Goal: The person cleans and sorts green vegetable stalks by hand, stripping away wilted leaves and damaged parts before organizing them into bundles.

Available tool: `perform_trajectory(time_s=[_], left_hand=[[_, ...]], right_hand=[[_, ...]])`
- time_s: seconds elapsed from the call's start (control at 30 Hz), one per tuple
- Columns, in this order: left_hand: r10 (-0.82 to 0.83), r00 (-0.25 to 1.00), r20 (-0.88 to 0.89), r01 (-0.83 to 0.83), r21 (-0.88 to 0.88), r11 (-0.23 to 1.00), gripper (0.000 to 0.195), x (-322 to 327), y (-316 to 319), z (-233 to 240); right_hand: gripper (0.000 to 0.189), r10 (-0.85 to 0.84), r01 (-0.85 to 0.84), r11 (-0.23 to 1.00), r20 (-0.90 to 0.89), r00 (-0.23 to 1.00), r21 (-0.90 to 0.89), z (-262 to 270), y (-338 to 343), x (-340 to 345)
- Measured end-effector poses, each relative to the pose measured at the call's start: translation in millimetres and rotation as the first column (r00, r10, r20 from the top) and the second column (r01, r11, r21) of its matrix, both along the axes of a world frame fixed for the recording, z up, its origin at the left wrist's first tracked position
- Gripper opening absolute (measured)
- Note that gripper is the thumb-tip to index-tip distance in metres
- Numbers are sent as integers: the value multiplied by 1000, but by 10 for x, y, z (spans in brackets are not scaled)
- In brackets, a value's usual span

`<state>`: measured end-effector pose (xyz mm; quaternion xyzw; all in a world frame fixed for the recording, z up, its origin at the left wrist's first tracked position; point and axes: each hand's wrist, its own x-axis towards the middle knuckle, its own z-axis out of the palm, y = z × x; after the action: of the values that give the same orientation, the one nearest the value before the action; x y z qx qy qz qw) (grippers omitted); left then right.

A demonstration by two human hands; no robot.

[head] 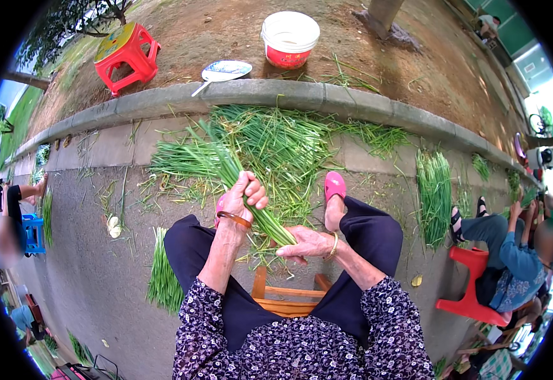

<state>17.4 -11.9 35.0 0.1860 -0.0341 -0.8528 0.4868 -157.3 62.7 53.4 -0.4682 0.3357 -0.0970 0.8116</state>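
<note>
A slim bunch of long green chive-like stalks [231, 168] slants across my lap, with its leafy tips pointing away to the upper left. Around its middle, my left hand [245, 194] is closed in a fist. My right hand [307, 243] holds the pale cut ends, thumb on top and fingers partly hidden beneath. In front of my feet, a large loose heap of the same stalks [281, 137] lies on the pavement against the kerb. Beside my left knee lies a neat pile of stalks [164, 275].
Beyond the kerb [267, 92] stand a white bucket [289, 35] and a red plastic stool [131, 66]; a hand fan [226, 70] lies on the kerb. To the right, another stalk pile [434, 199] lies near a seated person [519, 266]. Another person [12, 213] sits at far left.
</note>
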Motion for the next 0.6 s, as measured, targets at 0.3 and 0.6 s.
perform_trajectory(time_s=[0.3, 0.6], left_hand=[[298, 885, 357, -205, -277, 939, 26, 51, -5, 357], [871, 34, 490, 709, -626, 325, 25, -188, 167, 262]], right_hand=[[12, -236, -455, 677, -755, 611, -579, -617, 30, -281], [67, -416, 421, 814, 104, 903, -401, 163, -181, -353]])
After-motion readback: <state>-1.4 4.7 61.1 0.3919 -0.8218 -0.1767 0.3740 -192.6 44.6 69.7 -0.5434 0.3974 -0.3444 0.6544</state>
